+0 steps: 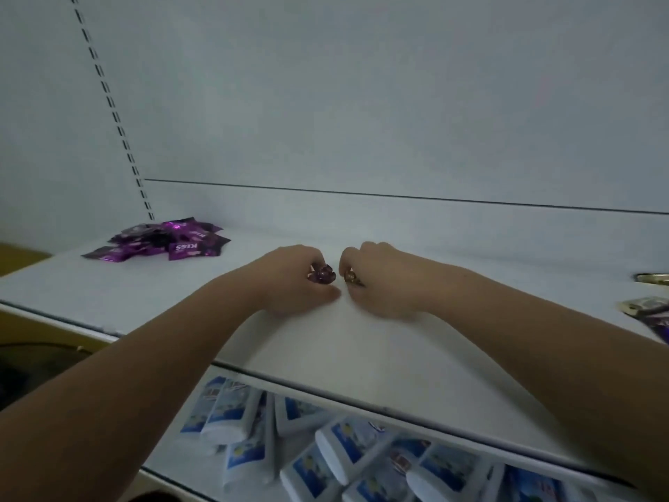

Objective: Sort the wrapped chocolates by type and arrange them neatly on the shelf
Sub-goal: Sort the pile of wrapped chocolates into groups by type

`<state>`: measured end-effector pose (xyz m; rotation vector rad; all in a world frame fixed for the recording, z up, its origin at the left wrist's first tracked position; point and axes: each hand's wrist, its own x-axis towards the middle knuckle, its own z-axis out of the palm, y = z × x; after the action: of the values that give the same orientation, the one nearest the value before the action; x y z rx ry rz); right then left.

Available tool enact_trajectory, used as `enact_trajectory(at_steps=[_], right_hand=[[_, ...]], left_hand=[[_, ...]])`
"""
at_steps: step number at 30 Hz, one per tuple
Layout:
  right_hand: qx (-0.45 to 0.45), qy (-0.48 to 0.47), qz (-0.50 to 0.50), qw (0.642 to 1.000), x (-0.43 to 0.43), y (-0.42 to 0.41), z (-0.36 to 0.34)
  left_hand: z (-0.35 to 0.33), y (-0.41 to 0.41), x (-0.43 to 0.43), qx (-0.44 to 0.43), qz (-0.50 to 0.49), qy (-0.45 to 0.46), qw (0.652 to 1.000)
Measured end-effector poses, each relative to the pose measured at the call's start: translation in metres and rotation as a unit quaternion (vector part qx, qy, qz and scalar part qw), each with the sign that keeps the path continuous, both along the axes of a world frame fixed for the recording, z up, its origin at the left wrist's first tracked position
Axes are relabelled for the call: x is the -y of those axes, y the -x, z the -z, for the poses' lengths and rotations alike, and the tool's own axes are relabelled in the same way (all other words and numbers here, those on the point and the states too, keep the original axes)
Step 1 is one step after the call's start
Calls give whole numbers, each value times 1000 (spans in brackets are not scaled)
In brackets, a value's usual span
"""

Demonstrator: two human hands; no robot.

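Both my hands rest on the white shelf (362,342), close together at its middle. My left hand (295,277) is closed around a dark purple wrapped chocolate (322,275) that shows at its fingertips. My right hand (376,275) pinches a small gold-brown wrapped chocolate (352,276). The two chocolates sit a few centimetres apart, low on the shelf surface. A pile of several purple "KISS" wrapped chocolates (163,240) lies at the shelf's back left, well away from both hands.
At the right edge lie a few more wrapped sweets, gold (653,278) and purple-gold (648,307), partly cut off. The lower shelf holds several white tubes with blue labels (325,454). A slotted upright (112,110) runs up the back panel on the left.
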<state>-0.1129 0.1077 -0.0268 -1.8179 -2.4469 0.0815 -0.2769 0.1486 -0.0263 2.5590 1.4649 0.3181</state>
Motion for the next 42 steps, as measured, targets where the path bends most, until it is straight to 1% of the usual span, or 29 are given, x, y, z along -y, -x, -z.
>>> enact_trajectory(at_steps=[5,8,13,16,18,21,25,28,30,32,34,36,39,42], right_hand=[[-14,-27,22,999,-40,23,11],[-35,-18,42,998,-61,23,12],[-87,18,26,996,-94,18,12],[-119,18,31,992,-107,18,14],[-162,16,41,986,-113,22,14],[-214,8,59,975,-116,30,18],[-243,-14,54,969,-109,38,12],[-228,-27,55,972,-100,38,6],[-199,-44,59,977,-91,38,1],[-162,-55,61,983,-79,33,-6],[-149,-68,69,984,-63,22,-15],[-122,-81,107,983,-43,8,-22],[-40,-90,180,979,-12,-14,-19],[11,-93,246,965,19,-36,-11]], left_hand=[[7,10,-41,15,21,8,1000],[8,13,-66,30,10,31,999],[13,7,-96,92,32,48,994],[15,4,-106,119,55,55,990],[15,1,-109,137,70,60,986],[16,-2,-109,133,98,48,985],[14,2,-108,123,127,37,984],[6,3,-104,109,138,42,984],[0,4,-101,95,136,37,985],[-7,5,-99,56,132,32,989],[-15,5,-94,9,140,22,990],[-22,-2,-86,-27,159,-4,987],[-29,-24,-67,-75,199,-48,976],[-27,-53,-48,-109,248,-53,961]])
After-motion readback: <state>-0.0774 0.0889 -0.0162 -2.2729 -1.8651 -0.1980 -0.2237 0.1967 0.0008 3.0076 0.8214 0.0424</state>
